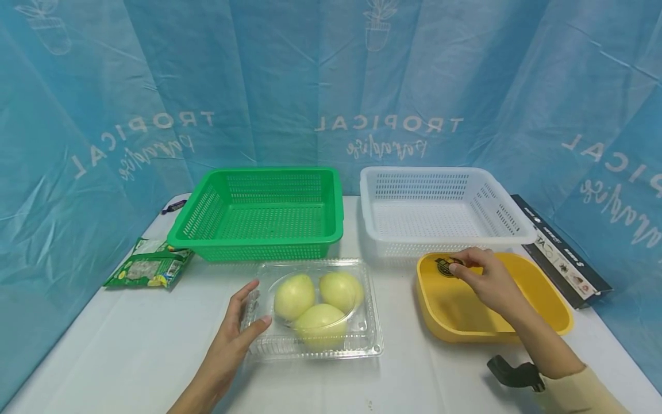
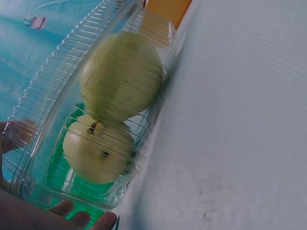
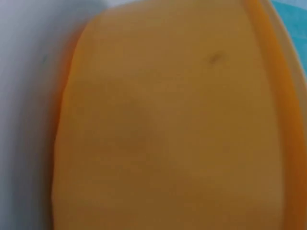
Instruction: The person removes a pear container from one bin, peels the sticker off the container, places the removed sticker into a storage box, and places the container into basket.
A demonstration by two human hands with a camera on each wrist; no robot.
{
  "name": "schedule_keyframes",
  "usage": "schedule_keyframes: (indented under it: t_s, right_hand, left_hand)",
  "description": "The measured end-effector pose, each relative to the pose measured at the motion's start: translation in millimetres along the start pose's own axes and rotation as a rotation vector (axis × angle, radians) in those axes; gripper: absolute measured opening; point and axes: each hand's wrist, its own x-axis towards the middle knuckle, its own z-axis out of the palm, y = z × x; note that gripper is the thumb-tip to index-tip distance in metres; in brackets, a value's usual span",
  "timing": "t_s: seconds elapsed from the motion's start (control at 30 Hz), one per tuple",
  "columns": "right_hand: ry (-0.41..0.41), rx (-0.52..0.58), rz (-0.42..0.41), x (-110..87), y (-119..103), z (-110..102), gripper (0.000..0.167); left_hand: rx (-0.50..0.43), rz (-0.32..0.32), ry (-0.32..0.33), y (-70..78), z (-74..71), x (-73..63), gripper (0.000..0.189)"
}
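Three pale yellow-green pears [image 1: 293, 296] lie in a clear plastic clamshell box [image 1: 374, 322] in the middle of the table. My left hand [image 1: 227, 339] holds the box's left end, thumb over the lid and the other fingers along the side. Two of the pears [image 2: 122, 76] show through the plastic in the left wrist view. Over the far-left part of a yellow tub [image 1: 455, 310], my right hand [image 1: 488, 282] pinches a small dark round thing [image 1: 446, 267] with yellowish marks. Only the tub's yellow inside [image 3: 168, 134] fills most of the right wrist view.
Behind the box stand a green basket [image 1: 276, 253] and a white basket [image 1: 445, 238]. A green snack packet [image 1: 150, 267] lies at the left, with a small dark wrapped item [image 1: 174, 207] behind it. Right of the tub lies a long black-and-white box [image 1: 564, 259].
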Motion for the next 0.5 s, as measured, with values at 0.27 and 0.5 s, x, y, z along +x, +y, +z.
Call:
schedule_keyframes:
  t_s: [0.27,0.5]
  right_hand:
    - [-0.001,-0.02,0.013,-1.7,21.9,-6.5,0.017]
    - [-0.002,-0.04,0.022,-4.7,34.5,-12.0,0.017]
  left_hand:
    - [0.007,-0.002,0.006,-1.0,0.1,0.0,0.068]
    - [0.006,-0.004,0.003,-0.9,0.1,0.2,0.068]
